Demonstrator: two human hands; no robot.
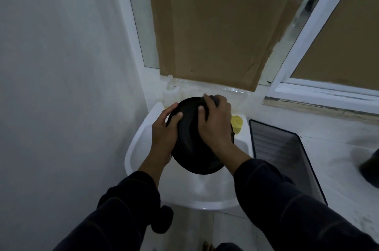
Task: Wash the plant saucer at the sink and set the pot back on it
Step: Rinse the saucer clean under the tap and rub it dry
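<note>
Cardboard [221, 31]: we note a large flattened sheet leaning against the window above the basin, print upside down. We judge that it is there as a screen.

Sink [141, 139]: a white basin fixed in the corner. It sits directly under both hands, so we take it that it is there to catch drips.

Tray [287, 154]: a dark ribbed tray just beside the sink on the counter. We read it as a draining spot.

Saucer [190, 148]: black and round, held in the air over the sink and touching neither basin nor counter. Being round it has no long axis. It is tilted steeply, with its ringed face turned up toward us, the high edge toward the wall and the low edge toward us. We judge the tilt lets the face be rubbed and water run off. We see no running water.

Right hand [215, 125]: it lies on the saucer face, fingers curled over the upper rim. It may be clutching a dark cloth, but we cannot tell.

Left hand [164, 133]: it grips the left rim, thumb on the face and fingers behind, steadying it.

Sponge [236, 123]: a yellow piece on the ledge, partly hidden by the right hand.

Pot: we cannot identify it with any certainty.
</note>
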